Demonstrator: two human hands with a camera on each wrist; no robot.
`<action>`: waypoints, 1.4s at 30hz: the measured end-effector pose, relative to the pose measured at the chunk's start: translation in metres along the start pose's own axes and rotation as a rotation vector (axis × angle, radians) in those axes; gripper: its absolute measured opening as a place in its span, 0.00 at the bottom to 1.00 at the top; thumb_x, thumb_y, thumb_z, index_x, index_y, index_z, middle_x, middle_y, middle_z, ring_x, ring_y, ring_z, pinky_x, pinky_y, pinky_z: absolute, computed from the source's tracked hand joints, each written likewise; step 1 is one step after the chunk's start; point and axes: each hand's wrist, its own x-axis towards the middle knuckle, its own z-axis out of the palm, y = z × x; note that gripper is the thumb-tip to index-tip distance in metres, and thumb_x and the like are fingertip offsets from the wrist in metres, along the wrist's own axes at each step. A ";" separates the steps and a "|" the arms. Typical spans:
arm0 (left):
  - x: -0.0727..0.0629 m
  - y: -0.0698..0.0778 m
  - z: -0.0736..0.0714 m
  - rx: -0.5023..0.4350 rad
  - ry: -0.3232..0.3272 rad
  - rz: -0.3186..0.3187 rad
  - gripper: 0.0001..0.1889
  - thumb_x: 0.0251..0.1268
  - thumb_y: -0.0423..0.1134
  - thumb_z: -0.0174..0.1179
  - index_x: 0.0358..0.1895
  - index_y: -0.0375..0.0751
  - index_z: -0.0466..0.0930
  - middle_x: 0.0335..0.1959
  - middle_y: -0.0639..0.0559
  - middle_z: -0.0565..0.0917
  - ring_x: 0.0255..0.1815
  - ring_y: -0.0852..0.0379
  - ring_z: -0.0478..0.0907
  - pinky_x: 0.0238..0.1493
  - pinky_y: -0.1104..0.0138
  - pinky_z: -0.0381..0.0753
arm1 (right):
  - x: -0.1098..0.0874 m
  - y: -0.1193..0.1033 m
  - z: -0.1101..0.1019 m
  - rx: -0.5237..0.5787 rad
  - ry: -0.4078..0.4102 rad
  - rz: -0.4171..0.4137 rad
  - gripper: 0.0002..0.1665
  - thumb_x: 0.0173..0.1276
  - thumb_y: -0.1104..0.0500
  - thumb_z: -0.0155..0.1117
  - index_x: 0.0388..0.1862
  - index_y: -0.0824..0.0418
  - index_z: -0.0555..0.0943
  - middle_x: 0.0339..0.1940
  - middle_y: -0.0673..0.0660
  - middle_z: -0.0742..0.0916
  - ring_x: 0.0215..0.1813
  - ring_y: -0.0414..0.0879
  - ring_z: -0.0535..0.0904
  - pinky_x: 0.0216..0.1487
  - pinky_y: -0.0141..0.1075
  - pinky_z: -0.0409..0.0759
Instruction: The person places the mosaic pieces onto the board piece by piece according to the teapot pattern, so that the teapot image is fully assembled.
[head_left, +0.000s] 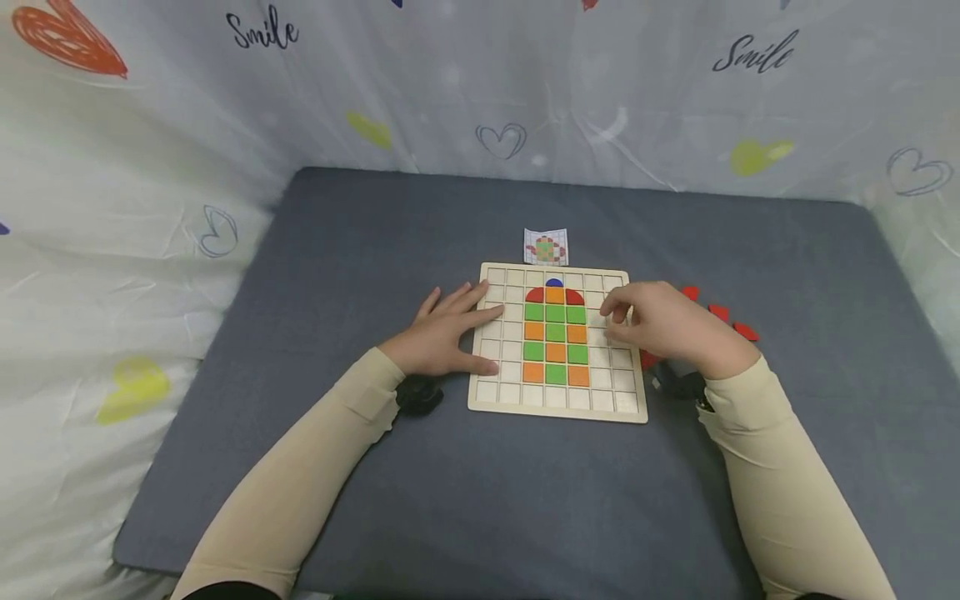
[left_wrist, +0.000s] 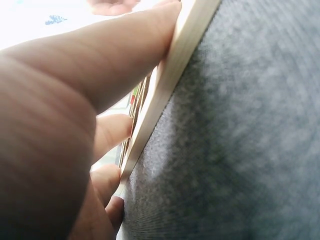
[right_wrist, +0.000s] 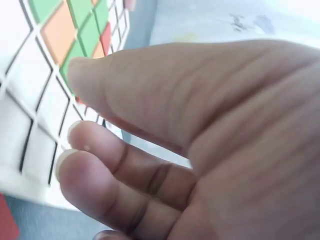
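Observation:
A pale wooden grid board (head_left: 517,397) lies on the dark grey table. Green squares (head_left: 555,312), orange squares (head_left: 533,331), two red rounded pieces (head_left: 574,297) and a blue rounded piece (head_left: 553,282) form a column in its grid. My left hand (head_left: 438,340) rests with spread fingers along the board's left edge; its thumb (left_wrist: 135,40) touches the edge in the left wrist view. Over the right-hand cells hovers my right hand (head_left: 663,323), fingers bent. Thumb and fingertips stand apart in the right wrist view, with nothing visible between them.
A small printed card (head_left: 546,247) with a coloured pattern lies just beyond the board's far edge. Several red pieces (head_left: 717,312) lie right of the board, partly behind my right hand. A white printed curtain (head_left: 435,100) hangs behind the table (head_left: 360,250).

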 end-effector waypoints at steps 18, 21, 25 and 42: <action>-0.003 -0.001 0.003 -0.006 0.010 0.021 0.51 0.61 0.69 0.71 0.85 0.59 0.58 0.89 0.55 0.40 0.89 0.52 0.31 0.83 0.46 0.20 | -0.029 0.042 -0.003 -0.056 0.041 0.092 0.12 0.68 0.59 0.76 0.45 0.64 0.87 0.36 0.54 0.88 0.38 0.48 0.81 0.41 0.45 0.80; -0.003 0.000 0.003 -0.006 0.008 0.022 0.51 0.61 0.68 0.71 0.85 0.60 0.58 0.89 0.55 0.40 0.89 0.52 0.31 0.83 0.46 0.20 | -0.029 0.045 -0.001 -0.049 0.009 0.108 0.14 0.69 0.57 0.75 0.47 0.65 0.85 0.34 0.53 0.86 0.35 0.46 0.79 0.38 0.42 0.79; -0.003 0.000 0.002 -0.006 0.007 0.019 0.52 0.61 0.69 0.71 0.85 0.59 0.58 0.89 0.55 0.40 0.89 0.52 0.31 0.83 0.46 0.20 | -0.028 0.048 0.003 -0.039 -0.004 0.101 0.16 0.69 0.58 0.74 0.49 0.67 0.84 0.32 0.53 0.85 0.32 0.45 0.78 0.35 0.40 0.78; -0.003 -0.001 0.000 -0.010 0.004 0.013 0.52 0.61 0.68 0.71 0.85 0.60 0.57 0.89 0.56 0.39 0.89 0.53 0.31 0.83 0.47 0.20 | -0.025 0.046 0.002 -0.033 0.051 0.098 0.11 0.68 0.61 0.75 0.43 0.63 0.81 0.31 0.52 0.86 0.33 0.45 0.79 0.35 0.40 0.78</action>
